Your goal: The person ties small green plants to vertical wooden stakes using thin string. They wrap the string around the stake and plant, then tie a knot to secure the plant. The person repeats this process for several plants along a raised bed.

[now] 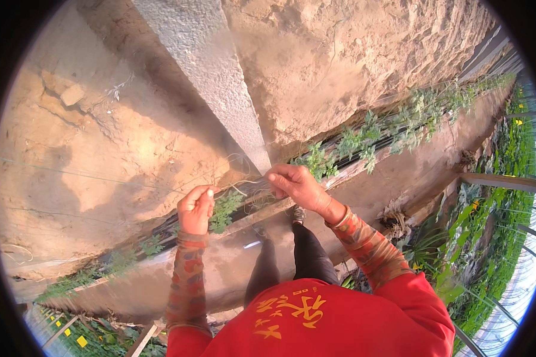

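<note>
Thumb and forefinger of my left hand (197, 209) pinch a thin, pale length of twine (239, 182). The twine bends across the gap toward my right hand (297, 184), whose fingertips are pressed together around it. Loose, tangled strands (260, 201) hang just below, between the two hands; their ends are too fine to follow. Both hands hover over a row of young leafy plants, with one plant (225, 212) right beside my left hand and another (317, 161) just past my right.
A rough concrete post (205, 58) rises in front of an earthen wall (85, 134). More plants (397, 129) run along the row beside dark pipes. Thin green lines (85, 173) cross at left. Behind me are flowering vines (487, 223) and supports (500, 180).
</note>
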